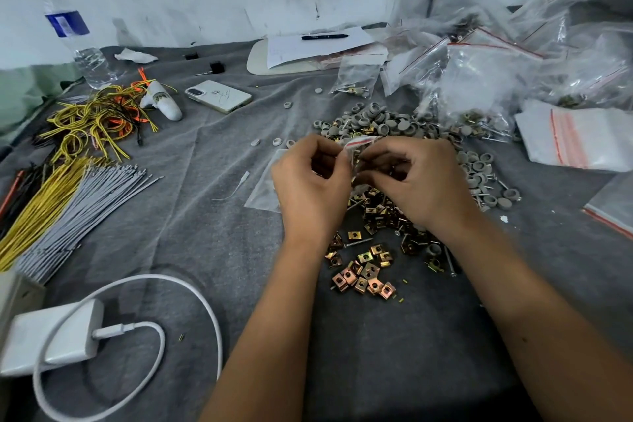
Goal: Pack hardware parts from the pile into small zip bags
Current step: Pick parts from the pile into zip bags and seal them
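My left hand (310, 187) and my right hand (416, 181) meet over the middle of the grey cloth, both pinching the red-striped top of a small clear zip bag (358, 142). The bag hangs between my fingers and its contents are mostly hidden. Under my hands lies a pile of brass-coloured clip nuts (368, 271) with a few screws. Behind it spreads a heap of grey round caps (380, 122). Another flat clear bag (262, 193) lies on the cloth beneath my left hand.
Filled zip bags (486, 68) are heaped at the back right, with a stack of empty ones (575, 140) at the right. Yellow and grey wires (65, 195), a phone (218, 96), a water bottle (73, 34) and a white charger with cable (54, 336) occupy the left side.
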Motion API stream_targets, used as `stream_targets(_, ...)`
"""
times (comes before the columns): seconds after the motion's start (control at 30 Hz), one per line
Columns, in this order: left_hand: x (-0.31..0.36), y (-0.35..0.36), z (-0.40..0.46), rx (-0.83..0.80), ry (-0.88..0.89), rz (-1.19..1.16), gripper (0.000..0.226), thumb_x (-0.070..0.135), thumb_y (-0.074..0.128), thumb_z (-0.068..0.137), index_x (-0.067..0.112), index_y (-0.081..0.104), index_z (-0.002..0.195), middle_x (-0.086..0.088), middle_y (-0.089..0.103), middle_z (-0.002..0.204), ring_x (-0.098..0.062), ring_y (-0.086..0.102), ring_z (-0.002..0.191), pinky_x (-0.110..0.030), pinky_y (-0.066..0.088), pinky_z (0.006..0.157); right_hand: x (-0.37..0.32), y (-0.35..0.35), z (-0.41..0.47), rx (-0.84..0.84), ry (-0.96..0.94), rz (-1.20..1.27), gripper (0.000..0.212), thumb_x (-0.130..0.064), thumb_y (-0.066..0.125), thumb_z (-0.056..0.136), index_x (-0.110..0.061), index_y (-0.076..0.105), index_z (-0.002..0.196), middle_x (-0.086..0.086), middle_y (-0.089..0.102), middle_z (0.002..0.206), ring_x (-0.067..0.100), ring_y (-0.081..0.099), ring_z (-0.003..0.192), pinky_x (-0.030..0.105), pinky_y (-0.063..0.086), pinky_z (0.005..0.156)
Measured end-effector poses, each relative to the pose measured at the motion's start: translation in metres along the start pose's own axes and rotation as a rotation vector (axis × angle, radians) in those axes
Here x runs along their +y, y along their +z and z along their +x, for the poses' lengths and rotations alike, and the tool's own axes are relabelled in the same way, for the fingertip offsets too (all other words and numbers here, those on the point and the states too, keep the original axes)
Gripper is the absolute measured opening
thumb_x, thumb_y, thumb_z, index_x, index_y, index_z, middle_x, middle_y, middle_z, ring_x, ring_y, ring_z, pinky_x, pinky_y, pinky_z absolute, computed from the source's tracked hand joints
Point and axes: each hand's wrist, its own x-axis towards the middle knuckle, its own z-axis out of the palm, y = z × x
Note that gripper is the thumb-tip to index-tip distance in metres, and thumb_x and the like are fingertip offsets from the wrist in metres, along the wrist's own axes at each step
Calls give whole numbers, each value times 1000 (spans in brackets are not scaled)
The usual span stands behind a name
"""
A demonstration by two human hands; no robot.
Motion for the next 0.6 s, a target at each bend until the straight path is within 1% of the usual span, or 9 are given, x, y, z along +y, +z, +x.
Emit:
stream_targets(0.07, 1, 0, 1, 70, -50, -5, 17, 7, 74, 85, 20, 70, 76, 10, 65, 66, -4, 60, 60, -18, 47, 57, -1, 0, 0, 38, -22, 12, 25, -13, 86, 80, -14, 78, 104, -9, 76, 90, -1, 72, 85, 17, 58, 79)
stream_targets(0.13, 2, -2, 3, 173, -116, -51, 22, 6, 73, 86, 23, 68, 74, 12, 62, 63, -1, 54, 57, -15, 44, 54, -1, 0, 0, 95, -47, -9, 19, -15, 84, 83, -15, 77, 101, -12, 73, 89, -2, 69, 84, 11, 53, 78)
stream_targets(0.2, 2, -4, 5, 278, -173, -121, 24, 5, 71, 87, 24, 67, 73, 11, 59, 62, -1, 51, 56, -16, 43, 54, 0, -1, -1, 75, -55, -70, 14, -17, 82, 85, -17, 76, 97, -12, 70, 88, 0, 66, 83, 10, 50, 78)
stream_targets(0.23, 3, -6, 6, 322, -192, -143, 23, 6, 71, 87, 24, 67, 73, 11, 59, 63, -1, 51, 58, -17, 44, 56, 1, 0, -1, 26, -66, -128, 13, -19, 82, 85, -17, 76, 97, -11, 68, 90, 4, 64, 83, 13, 50, 81)
stream_targets(0.27, 3, -7, 7, 358, -204, -153, 22, 6, 71, 87, 24, 67, 73, 10, 60, 64, -1, 51, 59, -18, 45, 58, 2, 3, -1, -40, -86, -198, 14, -22, 81, 85, -17, 77, 98, -9, 67, 93, 7, 60, 87, 21, 50, 85)
stream_targets(0.33, 4, -8, 8, 399, -215, -166, 20, 6, 71, 87, 21, 68, 75, 9, 60, 65, -2, 51, 59, -19, 45, 59, 2, 9, -2, -175, -127, -336, 18, -29, 79, 87, -21, 78, 103, -6, 63, 97, 13, 52, 98, 33, 47, 88)
stream_targets(0.4, 5, -8, 8, 408, -217, -175, 19, 5, 71, 87, 19, 69, 76, 8, 60, 65, -2, 51, 59, -19, 45, 60, -1, 16, -3, -276, -149, -462, 23, -37, 75, 90, -24, 78, 109, -5, 57, 99, 16, 47, 105, 36, 46, 89)
stream_targets(0.47, 6, -8, 7, 410, -219, -176, 17, 5, 71, 87, 18, 69, 76, 7, 61, 65, -2, 52, 59, -20, 46, 60, -4, 21, -3, -324, -138, -548, 28, -43, 70, 93, -26, 76, 114, -3, 55, 101, 19, 45, 109, 36, 46, 90)
stream_targets(0.6, 5, -8, 8, 417, -226, -193, 18, 4, 71, 87, 17, 69, 76, 6, 60, 65, -3, 51, 59, -22, 46, 61, -5, 22, -1, -418, -77, -575, 34, -51, 64, 94, -26, 72, 117, -4, 51, 106, 18, 40, 111, 39, 43, 97)
